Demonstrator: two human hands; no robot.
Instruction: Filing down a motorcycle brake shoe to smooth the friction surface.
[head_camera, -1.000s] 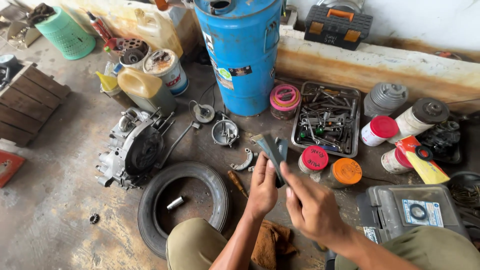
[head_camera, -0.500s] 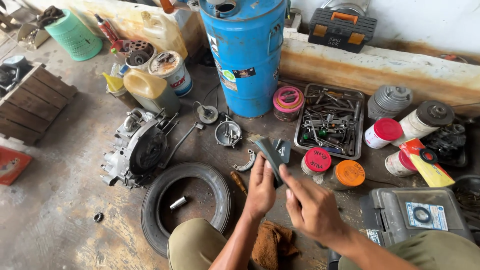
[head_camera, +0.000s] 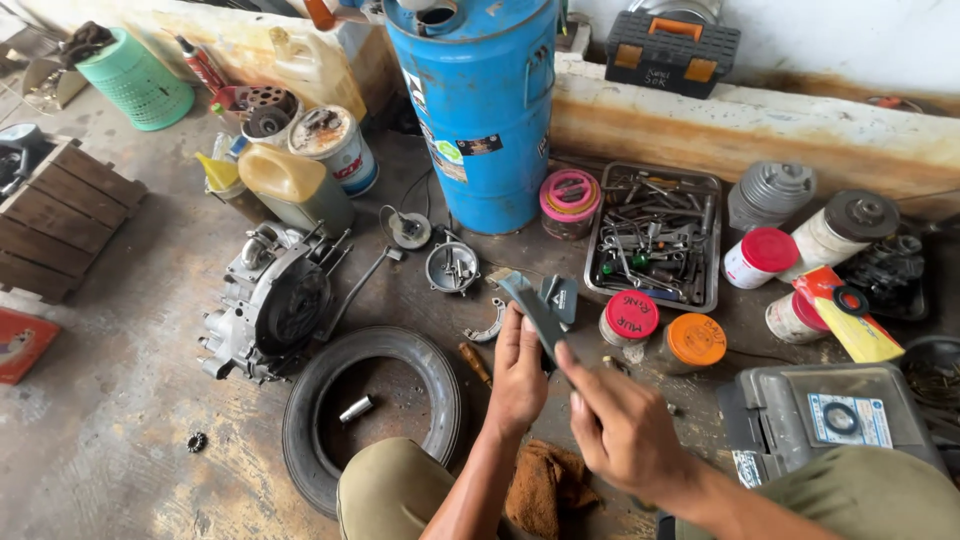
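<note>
Stained concrete floor serves as the work surface, bounded at the far side by a low rust-streaked ledge.

Held item: a curved grey metal part, above the floor at centre, near the person's knees. The left hand grips its lower end, thumb and fingers closed around it. The right hand presses its extended fingertips against the part's right edge; whether it pinches the part cannot be determined.

Adjacent items: a second grey metal piece lies just behind the part. A brown rag lies below the hands. Right of the part stand a jar with a red lid and a jar with an orange lid, both lids hand-lettered. A metal tray of tools sits beyond them.

Outer zone: a blue drum with square and round stickers stands far centre; a pink-lidded tub touches its right base. A small tyre and an engine case lie left. A grey plastic case with a white rectangular label lies near right.
</note>
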